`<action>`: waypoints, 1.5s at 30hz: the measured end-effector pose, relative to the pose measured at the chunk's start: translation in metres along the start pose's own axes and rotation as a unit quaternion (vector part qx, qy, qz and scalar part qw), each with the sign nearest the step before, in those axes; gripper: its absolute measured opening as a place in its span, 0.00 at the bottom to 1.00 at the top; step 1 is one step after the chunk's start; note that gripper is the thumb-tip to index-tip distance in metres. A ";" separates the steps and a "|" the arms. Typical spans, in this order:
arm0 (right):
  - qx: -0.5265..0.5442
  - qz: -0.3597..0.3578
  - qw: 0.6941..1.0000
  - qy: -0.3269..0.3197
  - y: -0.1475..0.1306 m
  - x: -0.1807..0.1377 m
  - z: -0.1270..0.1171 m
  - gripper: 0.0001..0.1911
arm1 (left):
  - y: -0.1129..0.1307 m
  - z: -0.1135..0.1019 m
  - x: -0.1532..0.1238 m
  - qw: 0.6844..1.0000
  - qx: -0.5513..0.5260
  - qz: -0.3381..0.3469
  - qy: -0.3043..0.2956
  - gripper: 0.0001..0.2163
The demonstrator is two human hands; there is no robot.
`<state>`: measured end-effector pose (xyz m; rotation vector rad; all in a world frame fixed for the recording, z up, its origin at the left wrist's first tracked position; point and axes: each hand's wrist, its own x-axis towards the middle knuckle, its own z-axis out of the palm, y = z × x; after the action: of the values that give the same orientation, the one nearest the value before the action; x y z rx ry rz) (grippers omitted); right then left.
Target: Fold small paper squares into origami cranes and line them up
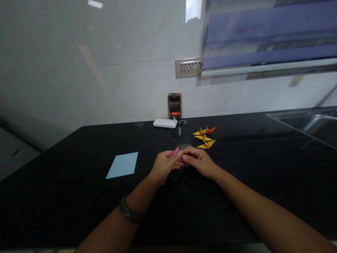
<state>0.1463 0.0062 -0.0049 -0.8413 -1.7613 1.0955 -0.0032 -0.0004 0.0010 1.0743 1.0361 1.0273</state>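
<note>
Inspecting desk (65, 203): work in hand

Left grip (162, 165) and right grip (201, 161) meet. Blue sheet (122, 165) lies left, cranes (207, 144) right, apparently spaced for elbow room. Pink paper (174, 152) is pinched between both grips, presumably for steadiness.

passage: between blue sheet (122, 165) and hands (163, 164) | obstacles ahead: paper cranes (204, 137), white block (164, 123)

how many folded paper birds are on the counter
4, beyond the right hand: near yellow bird, middle yellow bird, far yellow bird, and an orange bird right of the far one.
</note>
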 end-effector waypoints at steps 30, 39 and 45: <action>-0.146 -0.048 0.982 0.107 0.008 0.006 -0.006 0.06 | -0.004 -0.001 0.002 0.997 0.063 0.015 0.032 0.11; -0.173 -0.097 0.979 0.056 0.006 0.006 -0.010 0.11 | -0.005 0.000 0.004 0.999 0.044 0.009 0.026 0.09; -0.186 -0.091 0.977 0.056 0.011 0.005 -0.005 0.02 | -0.005 0.001 0.003 1.000 0.005 0.010 -0.023 0.17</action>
<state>0.1499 0.0162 -0.0122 -0.9229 -1.9333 0.5947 -0.0014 0.0013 -0.0045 1.1141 0.9969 1.0108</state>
